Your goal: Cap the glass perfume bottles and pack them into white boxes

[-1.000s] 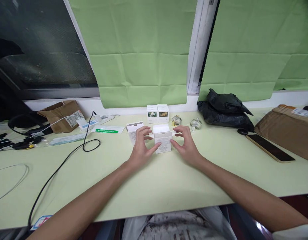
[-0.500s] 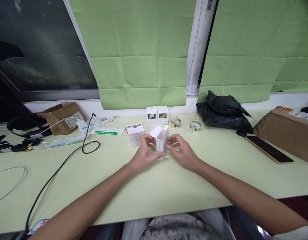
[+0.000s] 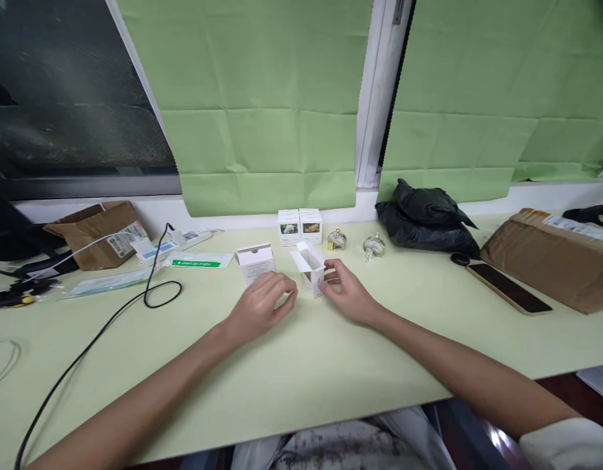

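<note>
A small white box [image 3: 312,279] stands on the table with its top flaps up and its inside showing. My right hand [image 3: 349,292] grips this box at its right side, thumb near and fingers behind. My left hand [image 3: 265,303] is just left of the box and apart from it; its fingers are bent, with a gap to the thumb and nothing visible between them. Behind the left hand stands another white box [image 3: 255,260] with a raised lid and small print, its lower part partly hidden by the hand.
Two white picture boxes [image 3: 300,228] stand side by side by the wall. Right of them are two clear glass ornaments [image 3: 337,239], a black plastic bag [image 3: 426,222], a phone [image 3: 510,288] and a brown parcel [image 3: 551,261]. A black cable [image 3: 100,336] and cardboard box [image 3: 103,235] are at left.
My left hand has let go of the open white box and moved left, in front of the other box. My right hand stays on the box. The view has shifted slightly right.
</note>
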Demonstrator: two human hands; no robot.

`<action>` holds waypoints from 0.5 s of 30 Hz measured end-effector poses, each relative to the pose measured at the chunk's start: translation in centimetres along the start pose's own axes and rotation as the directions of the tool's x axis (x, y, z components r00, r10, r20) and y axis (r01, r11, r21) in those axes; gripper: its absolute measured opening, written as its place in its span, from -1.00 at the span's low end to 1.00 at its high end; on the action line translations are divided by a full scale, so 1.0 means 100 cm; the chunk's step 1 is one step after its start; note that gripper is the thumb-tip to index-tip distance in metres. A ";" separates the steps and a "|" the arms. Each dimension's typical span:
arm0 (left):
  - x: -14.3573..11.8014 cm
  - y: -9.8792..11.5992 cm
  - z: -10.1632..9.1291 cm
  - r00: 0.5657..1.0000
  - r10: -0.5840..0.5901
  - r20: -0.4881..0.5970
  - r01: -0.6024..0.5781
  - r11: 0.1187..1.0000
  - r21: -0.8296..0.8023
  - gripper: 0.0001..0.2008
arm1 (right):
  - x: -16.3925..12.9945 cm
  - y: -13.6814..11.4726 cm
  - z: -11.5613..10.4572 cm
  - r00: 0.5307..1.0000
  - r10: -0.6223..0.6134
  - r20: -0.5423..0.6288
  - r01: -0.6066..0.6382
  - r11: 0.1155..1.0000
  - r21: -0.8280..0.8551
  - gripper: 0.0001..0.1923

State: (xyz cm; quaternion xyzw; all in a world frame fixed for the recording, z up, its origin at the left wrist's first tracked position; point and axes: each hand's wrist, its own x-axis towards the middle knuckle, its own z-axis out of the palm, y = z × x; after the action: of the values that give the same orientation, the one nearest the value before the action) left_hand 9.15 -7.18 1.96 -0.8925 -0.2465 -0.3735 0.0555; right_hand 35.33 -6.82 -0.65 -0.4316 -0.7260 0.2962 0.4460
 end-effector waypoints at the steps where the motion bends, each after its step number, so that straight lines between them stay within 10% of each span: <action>1: -0.003 -0.003 -0.003 0.993 0.003 -0.118 0.004 0.998 0.063 -0.74 | 0.001 -0.001 0.001 1.000 0.014 0.006 -0.014 1.000 -0.009 -0.47; 5: -0.018 -0.013 -0.009 0.788 -0.348 -0.508 0.426 0.904 0.042 -0.23 | 0.006 -0.002 0.009 0.994 0.112 -0.010 -0.112 0.993 -0.025 -0.36; 9: -0.025 -0.030 -0.004 0.640 -0.694 -0.330 0.686 0.710 -0.162 0.03 | 0.020 0.007 0.015 0.994 0.108 -0.002 -0.108 0.994 -0.012 -0.62; 15: -0.024 -0.051 0.008 0.618 -0.756 -0.215 0.681 0.652 -0.333 -0.11 | 0.036 0.017 0.018 0.999 0.043 -0.001 -0.043 0.995 -0.094 -0.64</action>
State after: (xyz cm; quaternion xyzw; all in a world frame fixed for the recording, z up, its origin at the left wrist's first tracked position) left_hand 5.82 -3.44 -0.71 -0.6402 -0.5288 -0.5347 -0.1569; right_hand 33.53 -2.95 -1.36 -0.4673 -0.7299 0.2715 0.4186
